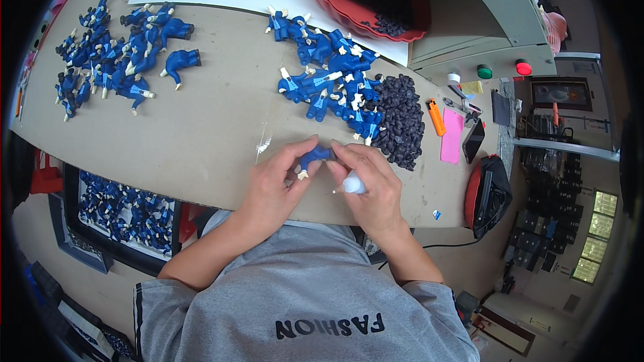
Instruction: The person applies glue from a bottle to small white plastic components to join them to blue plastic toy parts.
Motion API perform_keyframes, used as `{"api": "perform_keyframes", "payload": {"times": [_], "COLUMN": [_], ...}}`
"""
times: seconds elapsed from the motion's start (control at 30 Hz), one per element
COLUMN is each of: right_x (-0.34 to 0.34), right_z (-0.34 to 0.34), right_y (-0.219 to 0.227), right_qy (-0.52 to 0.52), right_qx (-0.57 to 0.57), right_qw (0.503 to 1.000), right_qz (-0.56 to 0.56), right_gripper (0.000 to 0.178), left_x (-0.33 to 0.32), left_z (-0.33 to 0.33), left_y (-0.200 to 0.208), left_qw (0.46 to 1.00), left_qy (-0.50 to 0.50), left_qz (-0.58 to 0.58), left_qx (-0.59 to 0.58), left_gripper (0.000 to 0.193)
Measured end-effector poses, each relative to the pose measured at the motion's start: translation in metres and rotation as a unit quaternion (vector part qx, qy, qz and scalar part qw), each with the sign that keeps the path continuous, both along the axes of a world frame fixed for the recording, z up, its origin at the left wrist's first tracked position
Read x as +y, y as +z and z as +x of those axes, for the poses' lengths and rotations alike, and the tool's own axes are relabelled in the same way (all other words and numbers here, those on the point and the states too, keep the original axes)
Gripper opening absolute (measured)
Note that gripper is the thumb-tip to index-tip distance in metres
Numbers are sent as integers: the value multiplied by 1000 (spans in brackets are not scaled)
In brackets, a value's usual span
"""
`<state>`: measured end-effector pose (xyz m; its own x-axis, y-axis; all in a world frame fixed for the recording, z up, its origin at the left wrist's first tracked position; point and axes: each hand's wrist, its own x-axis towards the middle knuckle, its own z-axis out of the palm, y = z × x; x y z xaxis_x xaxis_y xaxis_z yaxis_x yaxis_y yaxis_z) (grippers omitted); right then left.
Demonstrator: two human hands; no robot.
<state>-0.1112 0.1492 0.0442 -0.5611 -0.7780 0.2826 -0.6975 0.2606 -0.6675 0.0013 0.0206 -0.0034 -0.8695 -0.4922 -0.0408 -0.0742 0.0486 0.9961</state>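
Just beyond the table's near edge, my left hand [272, 181] is closed round a small blue toy figure [312, 157] with a cream-coloured end pointing down to the left. My right hand [380, 191] meets it from the other side, thumb and forefinger at the figure's right end, where a small dark piece shows partly between the fingertips. Tucked in the same right hand is a small white bottle [355, 183] with a thin nozzle pointing left. Beyond my hands lie a heap of blue figures [329, 84] and, touching it, a pile of small black pieces [402, 124].
More blue figures with dark ends [114, 53] cover the table's far left. A red basin [419, 10] of black pieces stands at the back. On the right lie an orange cutter [436, 117], a pink slip [452, 135] and a phone [473, 141]. Below left sits a figure-filled tray [176, 228].
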Motion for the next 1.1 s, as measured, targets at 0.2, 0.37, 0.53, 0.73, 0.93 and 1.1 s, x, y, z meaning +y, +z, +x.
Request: {"api": "perform_keyframes", "payload": {"times": [0.2,0.37,0.53,0.73,0.93,1.1], "right_x": [0,-7,-9,-28,-112,-176], "right_z": [-3,0,-14,-58,-158,-218], "right_y": [-2,-3,7,51,54,17], "right_qy": [37,35,75,201,132,84], "right_qx": [59,52,43,-50,116,142], "right_qw": [997,998,995,977,984,982], "right_qz": [39,30,53,58,-40,88], "right_gripper": [38,41,44,37,17,26], "left_x": [0,-2,-2,-15,-37,-38], "left_z": [1,-1,-3,1,9,3], "left_y": [-5,-4,-3,2,-8,0], "left_qw": [999,998,1000,995,987,983], "left_qy": [-5,-10,17,11,86,92], "left_qz": [-45,-56,-24,88,112,143], "left_qx": [-2,-6,-4,54,82,68], "left_gripper": [46,43,35,31,35,33]}}
